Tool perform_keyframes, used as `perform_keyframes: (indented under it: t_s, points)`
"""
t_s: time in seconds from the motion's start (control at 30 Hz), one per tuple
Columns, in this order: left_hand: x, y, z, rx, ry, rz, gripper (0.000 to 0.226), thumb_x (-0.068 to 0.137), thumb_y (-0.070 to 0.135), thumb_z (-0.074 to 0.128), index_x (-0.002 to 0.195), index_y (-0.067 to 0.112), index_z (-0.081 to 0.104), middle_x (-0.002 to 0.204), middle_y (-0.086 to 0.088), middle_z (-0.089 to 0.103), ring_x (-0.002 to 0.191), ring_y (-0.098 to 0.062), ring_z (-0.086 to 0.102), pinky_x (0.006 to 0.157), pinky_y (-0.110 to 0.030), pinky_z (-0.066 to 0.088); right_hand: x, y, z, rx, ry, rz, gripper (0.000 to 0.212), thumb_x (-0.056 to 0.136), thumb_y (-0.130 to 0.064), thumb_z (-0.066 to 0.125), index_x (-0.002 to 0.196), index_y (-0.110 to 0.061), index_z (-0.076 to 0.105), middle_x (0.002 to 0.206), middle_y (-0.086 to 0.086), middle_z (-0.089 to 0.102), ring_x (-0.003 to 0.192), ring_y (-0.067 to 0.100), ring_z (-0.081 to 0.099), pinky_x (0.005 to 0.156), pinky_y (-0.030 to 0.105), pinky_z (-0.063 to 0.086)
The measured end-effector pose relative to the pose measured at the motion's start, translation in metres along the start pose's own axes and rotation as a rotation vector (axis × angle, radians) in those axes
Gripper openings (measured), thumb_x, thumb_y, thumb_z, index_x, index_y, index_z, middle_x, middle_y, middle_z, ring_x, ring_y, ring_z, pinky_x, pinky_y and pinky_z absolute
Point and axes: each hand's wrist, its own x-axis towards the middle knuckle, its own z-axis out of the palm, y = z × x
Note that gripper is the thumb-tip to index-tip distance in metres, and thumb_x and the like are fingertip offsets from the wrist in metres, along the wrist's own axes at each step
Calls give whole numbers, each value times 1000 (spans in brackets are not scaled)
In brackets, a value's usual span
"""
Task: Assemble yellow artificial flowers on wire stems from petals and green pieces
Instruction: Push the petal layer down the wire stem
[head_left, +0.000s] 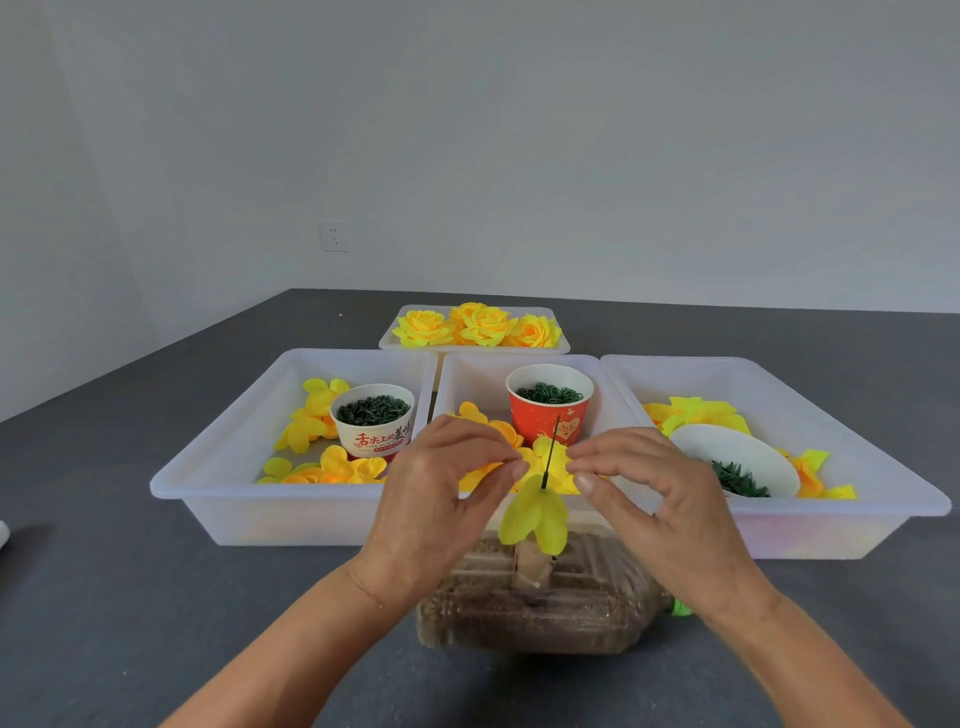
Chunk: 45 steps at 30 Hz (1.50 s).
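A thin black wire stem (549, 453) stands upright from a clear plastic bottle (535, 608) lying on its side in front of me. A yellow petal piece (535, 514) is threaded on the wire, its lobes hanging toward me. My left hand (441, 499) pinches the petal's left edge with fingertips beside the wire. My right hand (654, 499) pinches the petal's right edge on the other side of the wire. Finished yellow flowers (478, 325) lie in the far tray.
Three white trays sit behind the bottle: the left tray (208, 467) holds yellow petals and a white cup (373, 421) of dark green pieces. The middle tray holds a red cup (549, 402) of green rings. The right tray (883, 483) has petals and a white bowl (737, 462) of green pieces.
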Motion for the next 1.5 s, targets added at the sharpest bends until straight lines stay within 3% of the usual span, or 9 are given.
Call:
perform_keyframes:
  t_s: [0.13,0.4,0.57,0.7,0.83,0.93,1.1,1.27,1.5]
  points:
    - [8,7,8,-66,-145,-142,10,76,21,75,85,17,77,83,12,64,87,-7,61,80,-24,48,7,-3,11,63,-61,200,25,76,-10,74,71,-35,71,90,-18,68,97,-3,57,82,8,40]
    - [10,2,8,-163,-295,-310,4,73,15,77,76,17,76,75,14,64,75,-2,59,76,-24,47,11,1,16,277,-127,371,27,73,-9,76,63,-34,73,85,-14,71,90,2,64,86,34,48]
    - [16,2,8,-62,-377,-233,3,75,14,75,74,12,73,78,5,64,78,-10,59,78,-29,45,11,5,15,129,-155,294,27,73,-12,77,63,-36,71,89,-18,68,95,-5,57,86,19,42]
    - [21,4,8,-36,-433,-224,3,77,13,73,75,11,73,82,0,67,79,-12,60,78,-29,46,13,6,12,85,-229,301,20,73,-13,77,66,-31,72,90,-18,68,93,-8,57,77,3,38]
    - [33,0,0,-131,-600,-278,3,79,17,73,80,14,73,84,4,69,79,-3,61,76,-14,45,31,11,-3,280,-200,376,14,74,-11,76,69,-24,75,86,-11,73,87,2,66,78,13,49]
    - [43,-8,-3,-354,-696,-390,6,81,18,71,84,13,74,89,-4,71,82,-5,63,79,-18,48,52,22,-5,272,-110,423,10,76,-7,73,73,-16,75,77,2,74,77,12,68,67,13,52]
    - [68,-38,17,-456,-508,-527,6,84,7,67,84,6,72,82,-9,72,75,-10,64,74,-22,52,88,55,10,130,-61,481,11,79,-4,71,73,-14,71,75,2,71,70,10,63,61,10,47]
    - [93,-74,52,-163,-416,-485,10,84,7,65,76,10,71,59,8,61,51,6,54,51,-4,40,124,93,35,-88,-97,522,9,82,-6,68,90,-5,73,96,10,71,93,20,64,89,33,51]
    - [95,-117,74,-55,-334,-511,12,85,8,64,74,9,70,54,12,56,46,1,54,46,-4,38,163,138,76,-386,-282,449,23,87,-6,61,108,-10,70,116,6,65,106,21,59,96,33,45]
